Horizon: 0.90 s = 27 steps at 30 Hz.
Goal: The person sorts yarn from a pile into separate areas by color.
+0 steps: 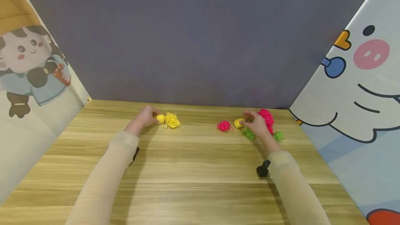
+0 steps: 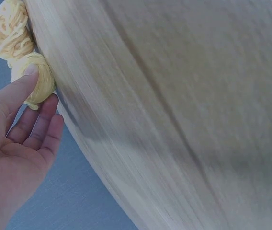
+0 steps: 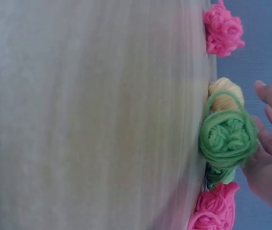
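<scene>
My left hand (image 1: 147, 116) pinches a small yellow yarn ball (image 1: 160, 118) at the far left of the table. In the left wrist view the thumb lies on that ball (image 2: 39, 79), with the fingertips below it. A loose tangle of yellow yarn (image 1: 172, 120) sits right beside it. My right hand (image 1: 257, 123) hovers over the yarn at the right, its fingers spread. By its thumb is another yellow yarn ball (image 1: 239, 123); whether they touch I cannot tell. Green yarn (image 1: 249, 134) lies under this hand, partly hiding the yellow ball (image 3: 226, 93) in the right wrist view.
Left of the right hand lies a small pink yarn tangle (image 1: 224, 126). Behind that hand is a larger pink yarn bundle (image 1: 266, 119), with more green yarn (image 1: 278, 136) beside it. A grey panel (image 1: 193, 44) stands along the far edge of the wooden table (image 1: 200, 173).
</scene>
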Motion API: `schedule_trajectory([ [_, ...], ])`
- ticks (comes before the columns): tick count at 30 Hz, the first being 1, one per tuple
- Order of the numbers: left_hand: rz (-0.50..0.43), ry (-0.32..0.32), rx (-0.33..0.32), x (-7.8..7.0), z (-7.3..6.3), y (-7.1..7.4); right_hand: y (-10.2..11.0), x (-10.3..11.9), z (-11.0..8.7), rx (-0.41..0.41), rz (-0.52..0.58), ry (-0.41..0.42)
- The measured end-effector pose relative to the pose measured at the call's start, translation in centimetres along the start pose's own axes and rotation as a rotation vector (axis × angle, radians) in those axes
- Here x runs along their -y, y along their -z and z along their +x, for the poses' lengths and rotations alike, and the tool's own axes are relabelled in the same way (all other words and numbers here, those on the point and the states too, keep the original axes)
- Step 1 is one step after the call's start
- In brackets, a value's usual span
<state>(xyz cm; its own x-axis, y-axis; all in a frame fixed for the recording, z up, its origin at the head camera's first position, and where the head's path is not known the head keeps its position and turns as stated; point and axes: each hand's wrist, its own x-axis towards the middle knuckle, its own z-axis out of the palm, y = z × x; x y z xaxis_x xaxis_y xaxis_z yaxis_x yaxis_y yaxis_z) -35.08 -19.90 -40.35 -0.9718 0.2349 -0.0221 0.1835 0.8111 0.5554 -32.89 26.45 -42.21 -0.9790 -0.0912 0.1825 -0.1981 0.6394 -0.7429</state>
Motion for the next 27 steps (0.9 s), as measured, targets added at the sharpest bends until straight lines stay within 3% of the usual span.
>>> schedule_trajectory([
  [6,0.014,-0.018,-0.014,-0.23,-0.14,0.07,-0.15,-0.36,0.33,0.031,-0.061,-0.005],
  [21,0.021,-0.017,-0.019,-0.39,-0.60,0.17,-0.38,-0.55,0.47,0.105,-0.067,-0.042],
  [27,0.019,-0.014,-0.023,-0.46,-0.68,0.20,-0.55,-0.66,0.72,0.113,-0.091,-0.017],
])
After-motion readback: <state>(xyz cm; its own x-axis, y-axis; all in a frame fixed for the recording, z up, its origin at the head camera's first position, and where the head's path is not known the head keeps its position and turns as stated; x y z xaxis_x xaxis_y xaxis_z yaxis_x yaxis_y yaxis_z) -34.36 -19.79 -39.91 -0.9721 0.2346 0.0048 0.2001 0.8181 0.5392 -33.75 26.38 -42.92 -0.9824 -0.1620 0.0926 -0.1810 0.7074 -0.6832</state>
